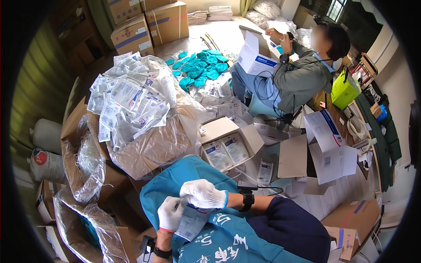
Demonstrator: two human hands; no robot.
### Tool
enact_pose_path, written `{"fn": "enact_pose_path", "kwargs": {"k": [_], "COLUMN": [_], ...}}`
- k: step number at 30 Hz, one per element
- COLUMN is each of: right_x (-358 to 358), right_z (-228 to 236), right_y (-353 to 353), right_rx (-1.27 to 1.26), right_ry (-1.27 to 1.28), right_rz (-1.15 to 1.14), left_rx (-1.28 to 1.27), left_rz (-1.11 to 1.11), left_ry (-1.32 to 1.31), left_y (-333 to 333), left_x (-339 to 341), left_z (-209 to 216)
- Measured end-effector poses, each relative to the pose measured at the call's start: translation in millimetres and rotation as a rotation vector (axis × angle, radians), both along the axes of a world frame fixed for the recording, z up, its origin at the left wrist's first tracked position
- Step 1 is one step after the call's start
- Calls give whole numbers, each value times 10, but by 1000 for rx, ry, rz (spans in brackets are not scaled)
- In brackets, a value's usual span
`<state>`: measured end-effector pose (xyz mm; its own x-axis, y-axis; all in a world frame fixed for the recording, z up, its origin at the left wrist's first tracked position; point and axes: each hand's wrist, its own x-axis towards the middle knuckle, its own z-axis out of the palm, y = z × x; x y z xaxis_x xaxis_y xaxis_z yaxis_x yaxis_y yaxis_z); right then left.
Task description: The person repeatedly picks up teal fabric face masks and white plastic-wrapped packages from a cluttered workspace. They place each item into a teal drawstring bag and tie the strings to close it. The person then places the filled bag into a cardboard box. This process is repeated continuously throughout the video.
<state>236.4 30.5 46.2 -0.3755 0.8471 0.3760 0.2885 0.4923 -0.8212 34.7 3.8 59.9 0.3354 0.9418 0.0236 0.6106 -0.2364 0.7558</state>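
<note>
My left hand (170,214) and my right hand (203,194), both in white knit gloves, are close together over my lap. Between them is a flat white packet with blue print (193,222), resting against my teal apron (166,182). The fingers of both hands are closed at the packet's upper edge. Something small and dark shows at my left fingertips, too small to name. Just beyond my hands, an open white carton (256,139) holds packets (234,148) of a similar look.
A heap of packets (127,98) fills a plastic-lined carton at left. Teal pieces (201,65) lie piled beyond it. At far right a seated person (300,79) handles a white box (254,55). Another open white box (326,147) stands at right; brown cartons (169,22) are stacked behind.
</note>
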Motion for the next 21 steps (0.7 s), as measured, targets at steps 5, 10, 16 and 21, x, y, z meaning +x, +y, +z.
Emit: {"fn": "enact_pose_path", "kwargs": {"k": [5, 10, 16, 21], "right_x": [-76, -237, -506, -681], "right_z": [35, -45, 7, -302], "right_y": [-21, 71, 303, 569], "right_rx": [-18, -109, -438, -624], "right_ry": [42, -28, -11, -234], "right_rz": [27, -129, -136, -241], "left_rx": [-376, 85, 495, 663], "left_rz": [-71, -64, -162, -386], "left_ry": [-183, 181, 484, 433], "left_y": [26, 68, 213, 60], "left_x": [-81, -26, -225, -50], "left_z": [-128, -42, 79, 414]}}
